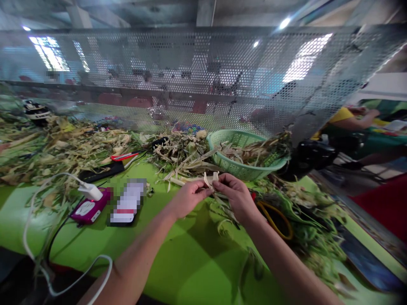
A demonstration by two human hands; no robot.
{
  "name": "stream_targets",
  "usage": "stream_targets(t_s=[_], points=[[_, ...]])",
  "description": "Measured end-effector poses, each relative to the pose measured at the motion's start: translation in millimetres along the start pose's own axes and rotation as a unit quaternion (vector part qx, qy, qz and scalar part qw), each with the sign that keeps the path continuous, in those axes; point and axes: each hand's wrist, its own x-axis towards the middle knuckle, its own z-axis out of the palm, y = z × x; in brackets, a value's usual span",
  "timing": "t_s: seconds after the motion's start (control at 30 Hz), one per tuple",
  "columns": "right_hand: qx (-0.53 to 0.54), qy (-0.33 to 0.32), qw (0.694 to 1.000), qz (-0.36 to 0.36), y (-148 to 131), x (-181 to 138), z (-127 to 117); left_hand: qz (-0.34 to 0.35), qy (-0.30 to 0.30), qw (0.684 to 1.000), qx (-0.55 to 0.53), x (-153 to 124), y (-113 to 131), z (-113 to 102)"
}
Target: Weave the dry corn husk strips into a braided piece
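Observation:
Both hands meet above the middle of the green table, fingers pinched on a pale dried plant strip (206,180) whose ends stick up between them. My left hand (189,197) grips it from the left, thumb and forefinger together. Opposite it, my right hand (237,195) pinches the strip on its other side. Fingers hide part of the strip. Just behind the hands lie long straw-coloured leaves (190,167). A green plastic basket (237,169) with dried leaves inside stands behind my right hand. Near my right wrist, a yellow loop (288,231) lies among green scraps.
Left on the table (178,258) are a phone (129,201), a purple power socket (90,207) with a white plug (92,191) and looping cable (27,228). Plant scraps (73,148) heap behind them, near a red cutter (127,156). A perforated metal screen (178,76) rises behind; another person (352,118) sits at right.

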Motion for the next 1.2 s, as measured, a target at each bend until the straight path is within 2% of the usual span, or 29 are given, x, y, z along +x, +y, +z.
stream_targets(t_s=[0.1, 0.2, 0.33, 0.43, 0.53, 0.73, 0.87, 0.93, 1.1, 1.2], points=[[-0.012, 0.013, 1.000, 0.000, 1, 0, -1, -0.001, -0.002, 1.000, 0.008, 0, 1, 1], [-0.102, 0.025, 0.993, -0.054, -3, 1, -4, -0.019, 0.022, 0.996, 0.087, -1, 0, -1], [-0.253, 0.011, 0.954, -0.159, -11, 2, -8, -0.029, 0.043, 0.971, 0.235, -3, -2, -1], [-0.318, -0.009, 0.928, -0.193, -13, 1, -6, -0.018, 0.043, 0.952, 0.303, -3, -1, 1], [-0.315, -0.014, 0.927, -0.202, -11, 0, -2, -0.017, 0.037, 0.943, 0.330, -3, -2, 3], [-0.271, -0.007, 0.941, -0.204, -6, -1, 2, -0.036, 0.012, 0.948, 0.317, -2, -9, 7], [-0.261, 0.025, 0.941, -0.212, -4, -1, 2, -0.041, 0.004, 0.963, 0.268, -3, -9, 8], [-0.269, 0.038, 0.936, -0.225, -7, -1, 1, -0.045, 0.020, 0.975, 0.215, -2, -7, 8], [-0.338, 0.100, 0.886, -0.301, -18, -4, 0, -0.076, 0.127, 0.988, 0.032, 2, -4, 0], [-0.364, 0.079, 0.874, -0.313, -20, -9, 5, -0.078, 0.172, 0.979, -0.077, 4, -7, -5]])
